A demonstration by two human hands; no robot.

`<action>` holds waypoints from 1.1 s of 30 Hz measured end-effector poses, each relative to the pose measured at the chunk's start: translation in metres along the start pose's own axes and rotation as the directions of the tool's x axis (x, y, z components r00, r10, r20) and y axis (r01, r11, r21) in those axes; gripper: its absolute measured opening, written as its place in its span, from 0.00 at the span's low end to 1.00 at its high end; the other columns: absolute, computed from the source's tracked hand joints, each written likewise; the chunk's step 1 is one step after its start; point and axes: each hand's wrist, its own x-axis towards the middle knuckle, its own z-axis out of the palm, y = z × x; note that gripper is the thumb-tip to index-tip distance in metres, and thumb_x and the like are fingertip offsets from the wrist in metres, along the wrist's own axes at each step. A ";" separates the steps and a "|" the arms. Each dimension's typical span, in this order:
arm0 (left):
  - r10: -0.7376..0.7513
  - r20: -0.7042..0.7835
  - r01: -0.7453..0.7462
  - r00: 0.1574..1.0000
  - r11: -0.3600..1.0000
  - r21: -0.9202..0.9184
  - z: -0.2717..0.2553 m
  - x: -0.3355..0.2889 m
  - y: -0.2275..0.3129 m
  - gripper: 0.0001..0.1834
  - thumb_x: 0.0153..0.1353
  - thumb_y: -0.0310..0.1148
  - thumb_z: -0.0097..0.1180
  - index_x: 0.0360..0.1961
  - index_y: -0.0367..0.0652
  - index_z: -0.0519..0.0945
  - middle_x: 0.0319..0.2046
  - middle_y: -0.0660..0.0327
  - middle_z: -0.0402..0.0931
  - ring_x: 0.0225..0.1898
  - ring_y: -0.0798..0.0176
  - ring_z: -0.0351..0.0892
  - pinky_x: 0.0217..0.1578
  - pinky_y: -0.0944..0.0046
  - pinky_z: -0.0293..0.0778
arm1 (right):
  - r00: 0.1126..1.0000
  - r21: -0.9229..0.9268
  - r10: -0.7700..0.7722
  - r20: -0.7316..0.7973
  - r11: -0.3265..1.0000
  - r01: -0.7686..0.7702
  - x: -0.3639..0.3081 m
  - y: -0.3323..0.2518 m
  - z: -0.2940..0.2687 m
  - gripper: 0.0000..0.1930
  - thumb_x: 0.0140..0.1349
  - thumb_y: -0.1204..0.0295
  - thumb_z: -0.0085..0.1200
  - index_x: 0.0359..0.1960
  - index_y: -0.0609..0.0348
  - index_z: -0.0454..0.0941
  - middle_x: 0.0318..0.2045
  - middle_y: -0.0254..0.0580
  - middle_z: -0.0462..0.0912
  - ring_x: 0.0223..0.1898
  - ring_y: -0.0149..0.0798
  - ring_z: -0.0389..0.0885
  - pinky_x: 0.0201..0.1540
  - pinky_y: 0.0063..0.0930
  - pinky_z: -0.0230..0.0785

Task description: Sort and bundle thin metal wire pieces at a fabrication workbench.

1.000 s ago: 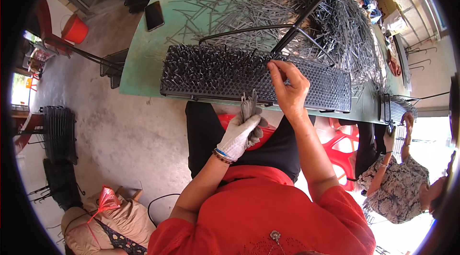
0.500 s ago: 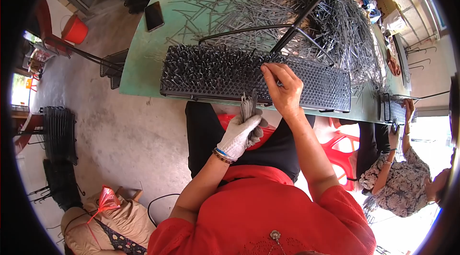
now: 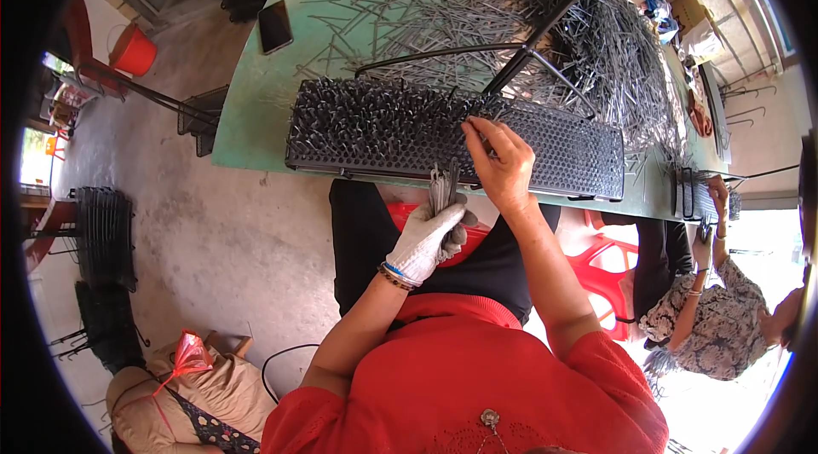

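Observation:
My left hand [image 3: 432,237], in a white knitted glove, is wrapped round a bundle of thin grey metal rods [image 3: 441,187] that stands upright just in front of the table edge. Bare and pinched, my right hand [image 3: 504,160] is over the middle of a long black perforated metal tray [image 3: 562,147]. What its fingertips hold, if anything, is too small to make out. Dark rods [image 3: 366,117] stand densely in the holes of the tray's left part; the holes to the right show no rods. A black bar frame rises behind the tray.
Loose metal rods [image 3: 460,19] lie heaped across the green table [image 3: 243,130]. A phone [image 3: 274,28] rests near its left edge. At the right, a co-worker [image 3: 711,322] handles a similar tray. Black racks [image 3: 104,237], a red bucket [image 3: 134,51] and a stuffed sack [image 3: 217,390] are at the left.
My right hand has shifted slightly left and down over the tray, still pinched. My left hand and its bundle stay nearly in place. The co-worker's lower hand has risen toward their tray.

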 end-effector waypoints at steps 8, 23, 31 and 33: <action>0.002 0.014 -0.002 1.000 1.000 0.004 -0.003 0.002 -0.001 0.09 0.66 0.35 0.54 0.44 0.44 0.75 0.28 0.64 0.81 0.17 0.78 0.73 0.13 0.78 0.64 | 0.992 -0.096 -0.122 0.036 0.988 0.125 0.001 -0.003 0.000 0.14 0.52 0.81 0.63 0.42 0.60 0.81 0.29 0.41 0.83 0.26 0.37 0.80 0.31 0.27 0.72; 0.019 -0.012 -0.019 1.000 1.000 0.009 0.002 -0.002 0.000 0.08 0.66 0.36 0.53 0.41 0.44 0.77 0.22 0.67 0.79 0.15 0.78 0.71 0.13 0.79 0.62 | 0.988 -0.108 -0.154 0.022 0.982 0.156 0.006 -0.005 -0.003 0.10 0.53 0.82 0.60 0.38 0.62 0.81 0.28 0.42 0.81 0.24 0.39 0.79 0.28 0.27 0.71; 0.026 0.014 -0.026 1.000 0.999 -0.022 -0.003 -0.001 -0.002 0.10 0.68 0.35 0.50 0.47 0.44 0.74 0.32 0.62 0.82 0.21 0.76 0.76 0.19 0.77 0.70 | 0.972 -0.130 -0.159 0.173 0.975 0.183 0.011 -0.004 -0.006 0.10 0.53 0.80 0.60 0.39 0.62 0.81 0.31 0.42 0.80 0.29 0.43 0.80 0.34 0.31 0.73; 0.033 0.044 -0.029 0.998 0.996 -0.084 -0.004 -0.002 -0.001 0.12 0.68 0.34 0.49 0.49 0.41 0.73 0.33 0.60 0.81 0.25 0.73 0.79 0.23 0.75 0.74 | 0.972 -0.152 -0.161 0.174 0.970 0.188 0.008 -0.004 -0.005 0.11 0.53 0.80 0.60 0.39 0.62 0.81 0.33 0.43 0.80 0.30 0.44 0.80 0.35 0.32 0.73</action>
